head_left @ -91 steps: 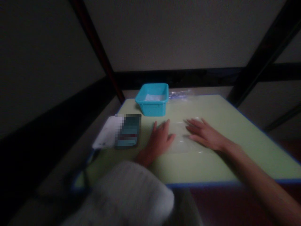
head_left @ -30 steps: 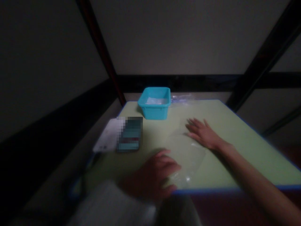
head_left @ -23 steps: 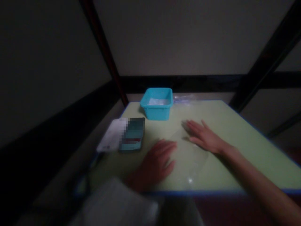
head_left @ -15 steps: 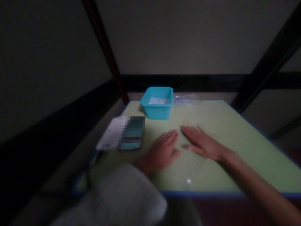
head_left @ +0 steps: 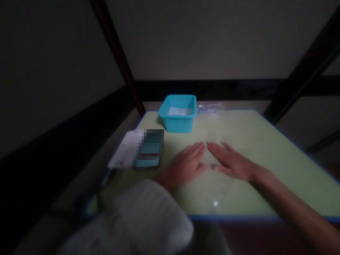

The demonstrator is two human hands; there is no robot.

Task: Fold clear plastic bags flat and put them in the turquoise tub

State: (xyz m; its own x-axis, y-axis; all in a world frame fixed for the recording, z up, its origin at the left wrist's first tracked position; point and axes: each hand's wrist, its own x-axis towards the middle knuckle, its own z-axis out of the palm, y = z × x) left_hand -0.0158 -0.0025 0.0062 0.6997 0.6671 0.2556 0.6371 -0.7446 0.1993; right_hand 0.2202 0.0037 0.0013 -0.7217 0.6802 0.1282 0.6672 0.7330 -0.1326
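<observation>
Both hands lie palm down on the pale green table (head_left: pixel 268 148), their fingertips nearly meeting. My left hand (head_left: pixel 188 163) is flat with fingers stretched out and the thumb apart. My right hand (head_left: pixel 230 161) is flat too, its thumb tip close to the left thumb. Under and around them is a thin clear plastic sheet or bag (head_left: pixel 221 191), hard to make out except for its shine and faint edges. Neither hand grips anything.
A turquoise basket (head_left: pixel 178 124) with something whitish inside stands at the back. Right of it lies crumpled clear plastic (head_left: pixel 211 109). On the left are a dark, blurred-out flat device (head_left: pixel 149 148) and a white flat object (head_left: pixel 123 150). Walls (head_left: pixel 207 42) enclose the table.
My left hand has slid a little to the right and forward, so the gap between the two hands is narrower. My right hand has stayed nearly in place. The view has tilted slightly.
</observation>
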